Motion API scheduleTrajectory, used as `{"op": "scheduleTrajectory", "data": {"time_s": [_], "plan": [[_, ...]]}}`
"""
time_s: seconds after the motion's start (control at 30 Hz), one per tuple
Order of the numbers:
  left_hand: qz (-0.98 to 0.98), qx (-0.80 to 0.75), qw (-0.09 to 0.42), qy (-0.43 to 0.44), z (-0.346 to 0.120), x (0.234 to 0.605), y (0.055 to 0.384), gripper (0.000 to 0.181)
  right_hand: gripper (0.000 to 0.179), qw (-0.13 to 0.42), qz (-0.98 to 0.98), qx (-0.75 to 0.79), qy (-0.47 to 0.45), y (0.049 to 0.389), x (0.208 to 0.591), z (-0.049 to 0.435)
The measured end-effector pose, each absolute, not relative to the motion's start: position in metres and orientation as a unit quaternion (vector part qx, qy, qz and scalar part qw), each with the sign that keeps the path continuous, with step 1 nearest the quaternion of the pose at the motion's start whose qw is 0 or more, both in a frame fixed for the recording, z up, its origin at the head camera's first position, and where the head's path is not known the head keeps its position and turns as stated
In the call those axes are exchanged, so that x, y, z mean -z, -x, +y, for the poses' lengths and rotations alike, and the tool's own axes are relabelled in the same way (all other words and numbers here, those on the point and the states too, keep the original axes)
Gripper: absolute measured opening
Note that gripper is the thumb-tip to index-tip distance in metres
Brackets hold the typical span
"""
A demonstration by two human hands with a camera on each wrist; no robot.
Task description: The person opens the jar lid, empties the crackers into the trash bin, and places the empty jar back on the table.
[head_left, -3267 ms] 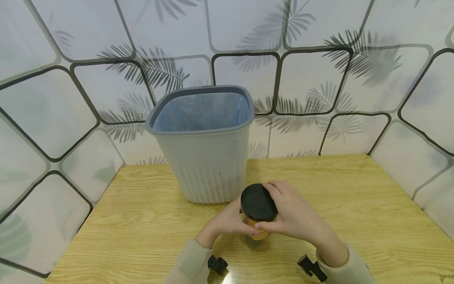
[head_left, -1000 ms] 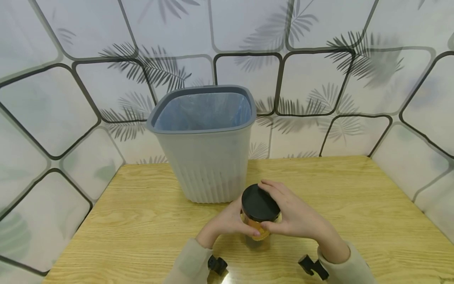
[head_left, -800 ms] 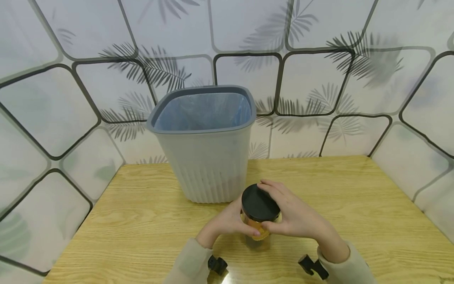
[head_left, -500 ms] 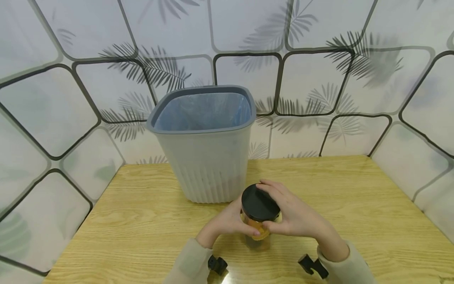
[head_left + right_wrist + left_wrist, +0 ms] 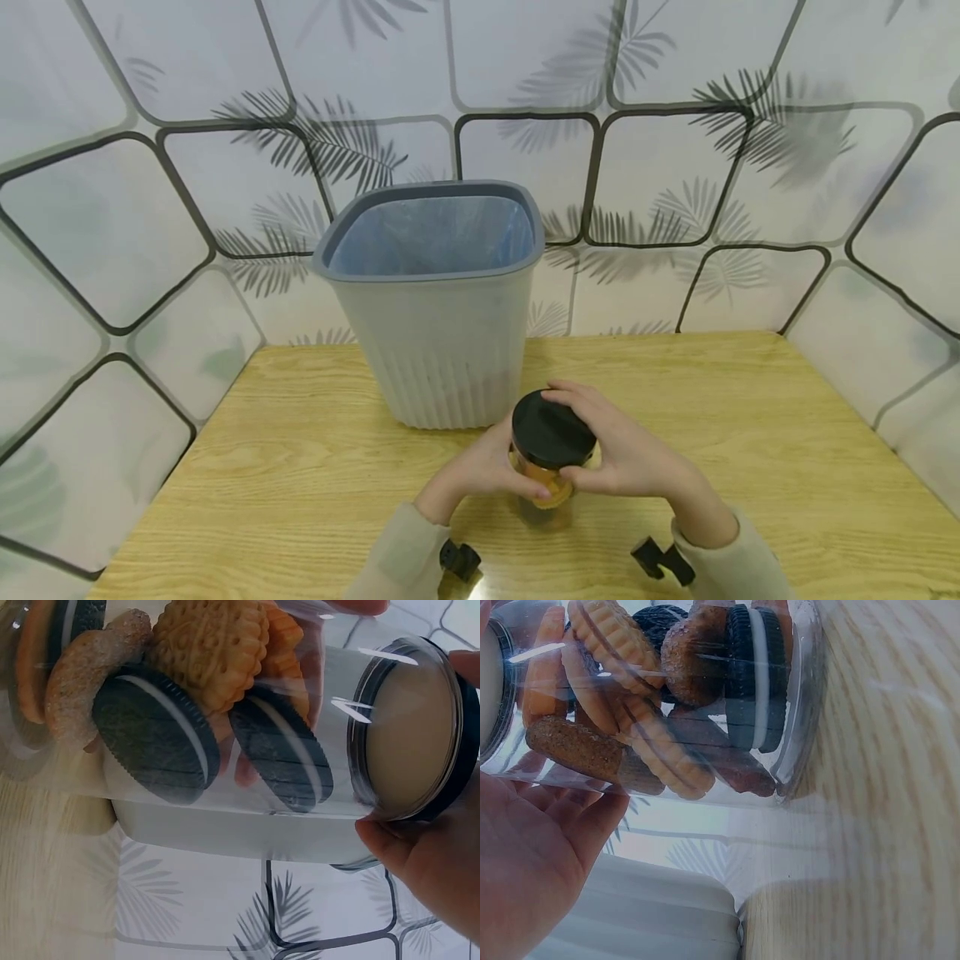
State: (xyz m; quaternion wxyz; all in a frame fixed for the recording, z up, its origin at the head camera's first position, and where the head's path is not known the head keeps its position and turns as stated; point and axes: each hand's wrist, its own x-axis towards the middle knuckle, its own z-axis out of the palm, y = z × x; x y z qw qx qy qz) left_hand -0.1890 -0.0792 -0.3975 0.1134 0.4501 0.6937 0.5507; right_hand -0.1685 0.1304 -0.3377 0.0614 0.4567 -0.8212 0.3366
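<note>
A clear cookie jar [image 5: 705, 784] stands on the wooden table, with sandwich cookies and biscuits showing through its wall in both wrist views. Its black lid [image 5: 553, 429] sits on top in the head view. My left hand [image 5: 483, 465] wraps the jar's body from the left, thumb across the front. From the right, my right hand [image 5: 628, 443] holds the lid by its rim, with the thumb at the front and fingers over the far edge. In the right wrist view the lid's pale underside shows at the jar's mouth.
A pale grey trash bin [image 5: 442, 350] with a blue-looking liner stands just behind the jar, to its left. The wooden table [image 5: 300, 500] reaches back to a leaf-patterned curtain [image 5: 660, 167]. Small black devices [image 5: 459, 560] sit at both wrists.
My right hand's thumb and fingers have shifted slightly round the lid, and the lid appears a little further right. My left hand keeps its place on the jar.
</note>
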Motion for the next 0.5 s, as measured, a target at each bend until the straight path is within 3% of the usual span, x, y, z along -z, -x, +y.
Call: {"op": "scheduleTrajectory", "data": {"time_s": [0.5], "plan": [[0.691, -0.554, 0.110, -0.451, -0.0793, 0.3973, 0.1885, 0.099, 0.071, 0.027, -0.785, -0.377, -0.490, 0.1770, 0.3400, 0.1342]]}}
